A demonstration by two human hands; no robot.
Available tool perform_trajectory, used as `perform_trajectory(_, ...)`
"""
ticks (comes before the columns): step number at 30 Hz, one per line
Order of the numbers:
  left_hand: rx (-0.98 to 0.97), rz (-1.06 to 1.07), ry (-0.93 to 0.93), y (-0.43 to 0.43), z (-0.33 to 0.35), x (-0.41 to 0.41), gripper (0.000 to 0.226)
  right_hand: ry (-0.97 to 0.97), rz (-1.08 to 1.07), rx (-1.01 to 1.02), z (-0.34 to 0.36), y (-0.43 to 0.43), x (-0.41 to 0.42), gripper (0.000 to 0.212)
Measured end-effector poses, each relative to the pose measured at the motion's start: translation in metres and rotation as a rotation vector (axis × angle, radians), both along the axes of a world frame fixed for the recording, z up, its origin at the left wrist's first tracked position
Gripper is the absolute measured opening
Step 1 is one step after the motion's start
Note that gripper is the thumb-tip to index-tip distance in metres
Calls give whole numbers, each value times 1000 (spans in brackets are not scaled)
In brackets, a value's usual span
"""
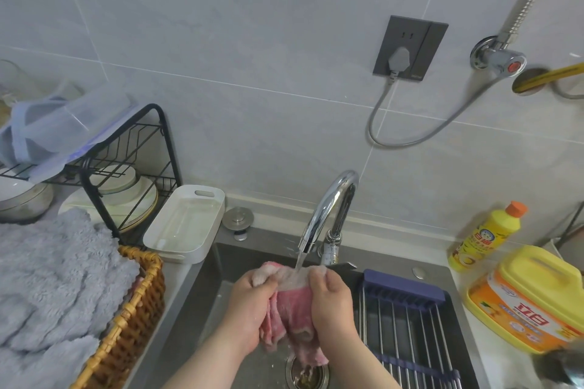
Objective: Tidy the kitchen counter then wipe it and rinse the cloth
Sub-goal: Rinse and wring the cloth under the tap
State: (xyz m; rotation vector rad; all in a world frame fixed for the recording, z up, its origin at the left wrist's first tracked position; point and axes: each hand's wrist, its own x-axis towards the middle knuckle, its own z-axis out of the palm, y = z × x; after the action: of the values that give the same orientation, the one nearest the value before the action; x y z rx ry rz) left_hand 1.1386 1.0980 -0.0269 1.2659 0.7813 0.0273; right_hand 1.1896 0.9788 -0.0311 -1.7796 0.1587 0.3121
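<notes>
A pink cloth point(290, 313) hangs wet over the grey sink point(202, 300). My left hand point(252, 303) grips its left upper edge and my right hand point(331, 303) grips its right upper edge. Both hands hold it stretched under the chrome faucet point(331, 202), and a stream of water point(299, 259) runs onto the cloth's top. The cloth's lower end dangles just above the drain point(308, 373).
A wire drying rack point(407, 325) spans the sink's right half. Two yellow detergent bottles point(486, 237) point(534, 297) stand on the right counter. On the left are a white tray point(186, 224), a wicker basket point(132, 319) with a grey towel, and a black dish rack point(126, 167).
</notes>
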Motion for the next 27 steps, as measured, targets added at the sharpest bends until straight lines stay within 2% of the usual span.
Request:
perform_trajectory(3,45,94,96,-6,2,0,34,-43,-15,32,7,-1,-4,45)
perform_trajectory(5,39,113,151,-8,5,-2,41,-125,25,36,8,-2,-9,39)
perform_trajectory(6,-43,77,185,-10,7,-2,48,-172,64,25,10,-1,-13,31)
perform_trajectory(8,-394,10,198,-13,9,-3,62,-179,222,8,14,1,-22,13)
perform_trajectory(10,-619,0,149,-11,7,-1,64,-178,387,-51,10,1,-29,40)
perform_trajectory(12,-755,23,77,-5,7,2,55,-218,547,-178,8,-3,-33,45)
perform_trajectory(13,-749,32,59,-4,7,1,44,-195,572,-156,5,-8,-32,43)
perform_trajectory(15,-649,46,56,-2,2,0,21,-129,426,36,6,-14,-30,35)
perform_trajectory(17,-631,128,56,0,-6,-3,24,-122,214,116,-1,-22,-22,23)
perform_trajectory(18,-636,169,40,1,-6,-3,27,-132,182,68,-6,-27,-18,26)
perform_trajectory(21,-642,216,13,1,-1,3,22,-77,336,16,-13,-34,-21,67)
perform_trajectory(23,-609,209,57,-1,3,8,17,-28,424,28,-14,-28,-26,79)
perform_trajectory(25,-566,234,107,-3,6,12,17,-42,435,67,-13,-17,-29,65)
perform_trajectory(27,-553,209,115,-7,7,14,16,-93,347,55,-8,-4,-30,38)
